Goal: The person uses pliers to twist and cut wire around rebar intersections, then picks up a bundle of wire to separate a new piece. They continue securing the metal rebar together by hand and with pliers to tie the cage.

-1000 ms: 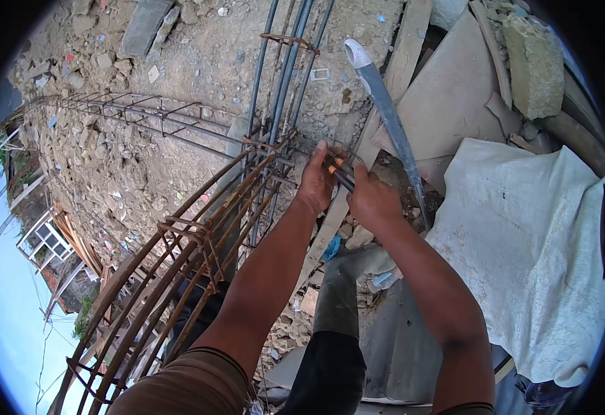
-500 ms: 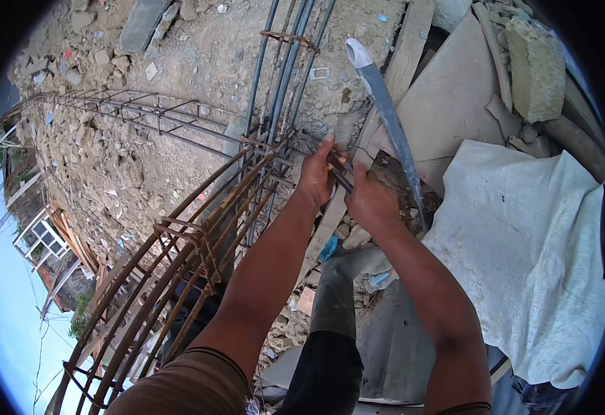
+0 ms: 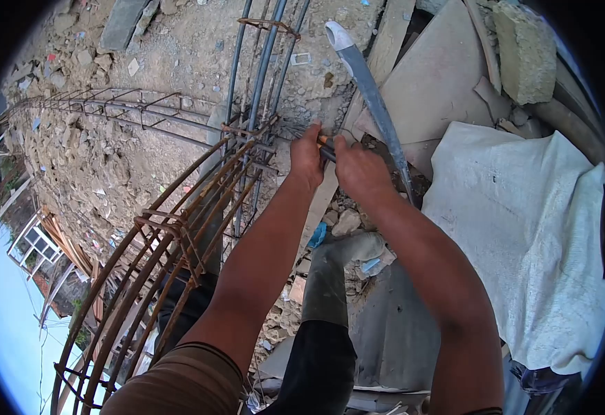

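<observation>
My left hand (image 3: 306, 158) is closed beside the rebar joint, around what looks like thin tie wire (image 3: 290, 129); the fingers hide most of it. Close against it on the right, my right hand (image 3: 361, 168) grips a pliers-like tool (image 3: 327, 147) with dark and orange handles. The tool's jaws are hidden behind my left hand. Just left of the hands, upright steel bars cross the rusty rebar cage (image 3: 199, 200) and a horizontal rebar cage (image 3: 143, 114).
A grey pipe (image 3: 375, 97) leans just beyond my right hand. A white woven sack (image 3: 510, 228) covers rubble at right, below broken slabs (image 3: 441, 83) and a concrete block (image 3: 524, 55). My boot (image 3: 327, 283) stands on loose stones. Rubble-strewn ground spreads at upper left.
Most of the scene has shifted slightly left and up as the camera moved. My hands have come closer together, and less of the tool shows between them.
</observation>
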Motion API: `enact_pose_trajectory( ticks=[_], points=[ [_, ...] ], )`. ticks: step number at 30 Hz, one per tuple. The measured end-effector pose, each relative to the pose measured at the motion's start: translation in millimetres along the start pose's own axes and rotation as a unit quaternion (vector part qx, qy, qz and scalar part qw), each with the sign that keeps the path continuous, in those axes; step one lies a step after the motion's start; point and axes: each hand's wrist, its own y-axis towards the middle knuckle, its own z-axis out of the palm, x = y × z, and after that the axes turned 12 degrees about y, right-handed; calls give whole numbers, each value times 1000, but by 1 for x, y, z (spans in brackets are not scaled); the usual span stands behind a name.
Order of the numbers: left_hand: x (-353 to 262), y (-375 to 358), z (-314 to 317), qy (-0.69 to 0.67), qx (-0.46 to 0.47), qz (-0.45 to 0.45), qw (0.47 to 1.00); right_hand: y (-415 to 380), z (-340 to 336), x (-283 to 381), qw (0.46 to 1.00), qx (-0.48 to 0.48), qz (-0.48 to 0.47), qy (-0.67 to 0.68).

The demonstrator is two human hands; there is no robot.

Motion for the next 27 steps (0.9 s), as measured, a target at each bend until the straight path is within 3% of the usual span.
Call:
enact_pose_trajectory(
  ticks=[4, 5, 6, 7, 9, 11, 13, 15, 19, 20, 21, 22, 23, 26, 27],
  points=[
    [-15, -9, -23, -37, 27, -45, 998, 6, 21, 22, 999, -3, 26, 19],
    [-11, -8, -29, -56, 62, -69, 994, 6, 22, 10, 886, 143, 119, 425],
    [-10, 0, -39, -37, 119, -67, 990, 7, 27, -1, 586, 256, 182, 747],
    [-5, 3, -46, -32, 119, -73, 990, 8, 33, -11, 582, 254, 183, 751],
    [-5, 4, -51, -40, 165, -16, 985, 13, 23, -7, 805, 183, 119, 552],
    [-4, -7, -45, -14, 132, 7, 991, 16, 16, 4, 945, 96, 42, 311],
    [0, -13, -28, -4, 73, 22, 997, 13, 6, 8, 999, -4, -38, 29],
    [-5, 5, -12, 6, 76, 34, 996, 2, 0, 15, 998, -39, -29, 32],
    [0, 2, -20, -85, 112, -43, 989, -20, 11, 43, 994, -111, -18, 13],
    [0, -2, -22, -71, 100, -37, 992, -11, 8, 32, 985, -10, 51, 162],
    [0, -1, -26, -55, 85, -32, 994, -3, 12, 18, 986, -9, 45, 160],
    [-2, 1, -41, -54, 164, -61, 983, 0, 25, 0, 856, 144, 104, 485],
    [-1, -2, -45, -49, 165, -68, 983, -1, 33, -9, 599, 269, 146, 740],
    [-6, -6, -46, -26, 185, -25, 982, 9, 55, -2, 643, 243, 160, 708],
    [-4, -12, -47, -17, 182, -29, 983, 10, 50, 2, 735, 203, 128, 634]
  ],
)
